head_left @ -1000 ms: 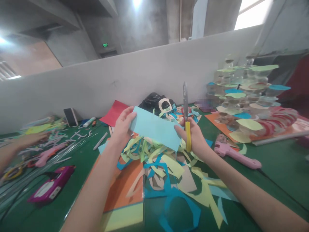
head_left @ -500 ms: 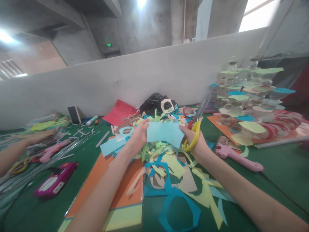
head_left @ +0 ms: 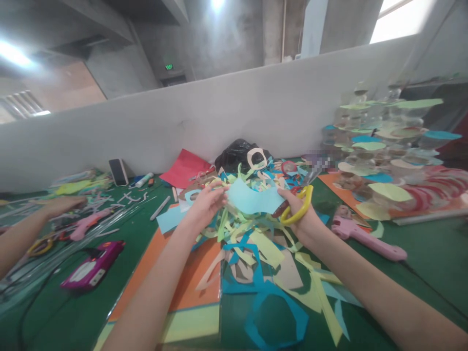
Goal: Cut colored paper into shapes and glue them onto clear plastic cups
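Note:
A light blue piece of paper [head_left: 254, 197] with a curved, dipping upper edge is held up over a heap of scraps. My left hand [head_left: 206, 204] has its fingers curled at the paper's left edge, fingertips touching it. At the other end, my right hand [head_left: 298, 209] pinches the paper with the thumb on top. Scissors with yellow handles [head_left: 305, 207] also hang on my right hand, their blades pointing up and away, partly blurred. Below lie yellow-green, beige and blue offcuts [head_left: 265, 248], and a blue paper ring [head_left: 276, 317] near the front.
Orange sheets [head_left: 175, 273] lie left of the scraps. A pink glue gun [head_left: 369, 239] rests on the right, near tiers of clear cups and paper [head_left: 383, 146]. On the left are a purple device [head_left: 93, 265], a phone [head_left: 118, 172] and another person's arm [head_left: 44, 212]. A black bag [head_left: 237, 153] stands behind.
The light blue paper has been turned over, so its curved edge now faces up instead of down. My left fingers have shifted along its left edge. The scissors stay in my right hand.

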A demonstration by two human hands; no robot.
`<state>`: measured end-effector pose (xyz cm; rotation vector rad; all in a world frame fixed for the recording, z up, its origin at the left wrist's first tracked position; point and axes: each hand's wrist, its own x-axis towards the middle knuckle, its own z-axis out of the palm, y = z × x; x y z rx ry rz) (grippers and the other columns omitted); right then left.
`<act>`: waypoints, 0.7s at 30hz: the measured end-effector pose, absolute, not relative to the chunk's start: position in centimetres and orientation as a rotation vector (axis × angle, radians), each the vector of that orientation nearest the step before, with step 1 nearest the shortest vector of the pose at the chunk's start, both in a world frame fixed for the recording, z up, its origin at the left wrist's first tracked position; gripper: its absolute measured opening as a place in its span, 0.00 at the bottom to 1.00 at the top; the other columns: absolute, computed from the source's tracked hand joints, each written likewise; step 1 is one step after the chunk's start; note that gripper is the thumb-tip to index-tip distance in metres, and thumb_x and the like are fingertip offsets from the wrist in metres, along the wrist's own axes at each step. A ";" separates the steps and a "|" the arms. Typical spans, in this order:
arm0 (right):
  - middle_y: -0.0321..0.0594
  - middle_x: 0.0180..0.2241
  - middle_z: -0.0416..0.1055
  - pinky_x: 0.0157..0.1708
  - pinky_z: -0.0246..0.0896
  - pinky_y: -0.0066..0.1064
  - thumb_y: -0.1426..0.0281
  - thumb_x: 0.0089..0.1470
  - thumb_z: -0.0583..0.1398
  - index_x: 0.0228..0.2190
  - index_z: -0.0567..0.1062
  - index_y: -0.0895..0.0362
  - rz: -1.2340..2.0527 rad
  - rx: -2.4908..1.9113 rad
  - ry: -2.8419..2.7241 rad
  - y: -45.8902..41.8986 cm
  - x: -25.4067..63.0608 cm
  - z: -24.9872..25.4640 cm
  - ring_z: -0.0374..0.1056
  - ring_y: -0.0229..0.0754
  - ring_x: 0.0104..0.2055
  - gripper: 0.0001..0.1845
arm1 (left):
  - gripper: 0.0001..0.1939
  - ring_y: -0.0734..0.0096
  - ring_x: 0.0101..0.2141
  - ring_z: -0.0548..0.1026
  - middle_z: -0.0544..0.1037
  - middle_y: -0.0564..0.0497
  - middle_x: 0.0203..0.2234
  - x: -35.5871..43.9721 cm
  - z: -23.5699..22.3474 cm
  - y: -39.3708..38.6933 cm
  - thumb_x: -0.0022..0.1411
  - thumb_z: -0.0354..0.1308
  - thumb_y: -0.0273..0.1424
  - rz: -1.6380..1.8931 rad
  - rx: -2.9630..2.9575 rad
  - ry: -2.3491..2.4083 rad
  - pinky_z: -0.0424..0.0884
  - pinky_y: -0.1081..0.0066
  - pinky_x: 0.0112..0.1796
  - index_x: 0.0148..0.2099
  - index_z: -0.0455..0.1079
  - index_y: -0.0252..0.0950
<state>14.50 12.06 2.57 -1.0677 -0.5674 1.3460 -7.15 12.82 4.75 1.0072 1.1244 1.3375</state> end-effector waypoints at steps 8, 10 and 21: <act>0.25 0.09 0.60 0.08 0.57 0.26 0.69 0.45 0.66 0.23 0.63 0.53 1.336 -1.036 -0.567 12.3 14.2 2.1 0.61 0.37 0.10 0.15 | 0.11 0.80 0.15 0.65 0.71 0.56 0.16 -6.3 4.3 13.0 0.51 0.67 0.36 1.330 1.227 1.289 0.61 0.78 0.19 0.28 0.70 0.36; 0.25 0.09 0.60 0.09 0.58 0.27 0.67 0.43 0.68 0.23 0.62 0.53 1.329 -1.020 -0.578 12.4 14.3 1.8 0.61 0.38 0.10 0.17 | 0.18 0.78 0.10 0.59 0.65 0.56 0.08 -6.1 4.8 12.2 0.52 0.66 0.43 1.071 1.397 1.433 0.56 0.76 0.16 0.21 0.69 0.36; 0.23 0.10 0.60 0.12 0.59 0.27 0.65 0.42 0.64 0.24 0.61 0.52 1.281 -0.994 -0.719 12.0 14.2 1.4 0.61 0.36 0.11 0.15 | 0.26 0.69 0.17 0.73 0.81 0.45 0.28 -4.6 4.4 11.2 0.54 0.59 0.55 0.827 1.191 1.309 0.60 0.74 0.13 0.40 0.71 0.37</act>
